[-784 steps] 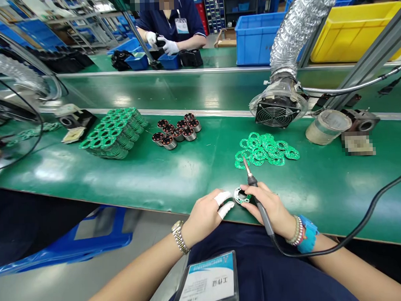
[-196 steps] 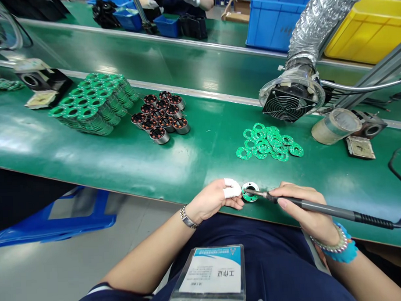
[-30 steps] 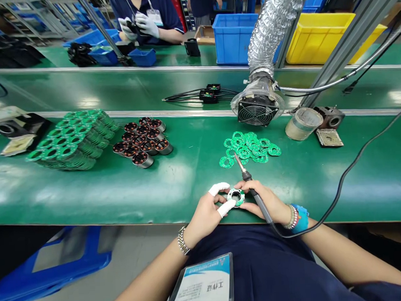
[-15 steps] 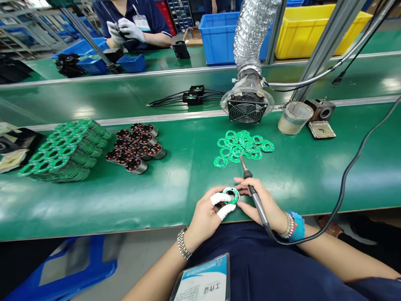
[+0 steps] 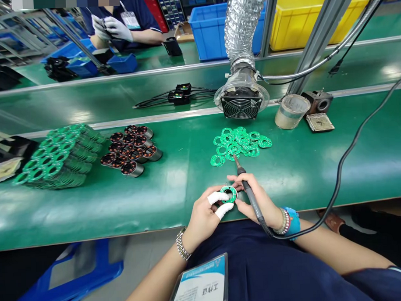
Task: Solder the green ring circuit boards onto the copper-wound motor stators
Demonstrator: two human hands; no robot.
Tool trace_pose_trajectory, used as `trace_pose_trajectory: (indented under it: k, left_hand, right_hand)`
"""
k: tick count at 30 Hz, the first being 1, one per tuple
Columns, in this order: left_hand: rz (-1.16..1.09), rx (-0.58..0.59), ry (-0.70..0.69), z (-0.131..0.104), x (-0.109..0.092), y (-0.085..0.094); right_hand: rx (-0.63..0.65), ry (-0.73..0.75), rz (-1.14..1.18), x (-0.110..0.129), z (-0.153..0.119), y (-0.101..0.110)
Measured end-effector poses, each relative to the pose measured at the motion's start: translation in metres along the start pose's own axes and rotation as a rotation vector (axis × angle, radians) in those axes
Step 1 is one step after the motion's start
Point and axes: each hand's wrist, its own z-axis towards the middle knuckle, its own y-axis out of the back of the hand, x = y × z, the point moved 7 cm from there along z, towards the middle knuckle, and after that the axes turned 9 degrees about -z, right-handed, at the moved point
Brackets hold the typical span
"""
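My left hand (image 5: pixel 202 212) pinches a green ring (image 5: pixel 234 194) over the desk's (image 5: pixel 176 204) near edge; my right hand (image 5: pixel 263 205) grips a soldering iron (image 5: pixel 250 193), its fingertips seemingly steadying the ring. I judge this as positioning for soldering; next calls for freeing those fingertips and turning the tip back from the loose green rings (image 5: pixel 235 148) beyond.

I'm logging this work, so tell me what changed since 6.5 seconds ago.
The soldering iron in the right hand swung from pointing left to pointing forward, towards the loose rings. Black cabled modules appeared left of the fan. The left hand still holds a green ring; the stacked boards stayed put.
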Motion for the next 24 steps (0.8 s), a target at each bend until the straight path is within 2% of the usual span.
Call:
trace_pose_trajectory:
  k: [12,16,20,24]
  left_hand:
    - [0.042,0.100,0.054,0.006,0.002,-0.001]
    - [0.055,0.134,0.024,0.007,-0.002,-0.001]
    - [0.006,0.163,0.054,0.005,0.002,-0.002]
    - [-0.032,0.093,0.172,0.000,0.014,0.001]
  right_hand:
    - [0.083,0.068,-0.007,0.001,0.007,0.005]
    - [0.115,0.161,-0.094,0.007,0.001,0.009]
    - [0.045,0.250,-0.263,0.015,-0.003,0.011]
    - [-0.002,0.255,-0.337,0.017,-0.002,0.008]
